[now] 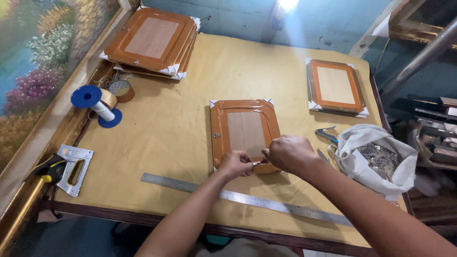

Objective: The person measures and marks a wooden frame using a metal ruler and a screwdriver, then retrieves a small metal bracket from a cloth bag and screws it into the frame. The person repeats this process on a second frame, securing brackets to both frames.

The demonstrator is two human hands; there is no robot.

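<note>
now, my left hand (235,164): fingers pinched shut on a small metal fitting (257,163), steadying it.
my right hand (290,153): closed around a tool's wooden handle (264,153) at the wrapped frame (244,131) edge.

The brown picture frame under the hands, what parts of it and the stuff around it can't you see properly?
Head view:
- Near edge of the brown wrapped picture frame: covered by the left hand and right hand.
- Small metal piece between the fingers: too small to identify.
- Shiny metal bits in the white cloth bag: too small to tell apart.
- Blue-handled tool: partly hidden by the bag.
- Landscape painting: cut off at the left edge.
</note>
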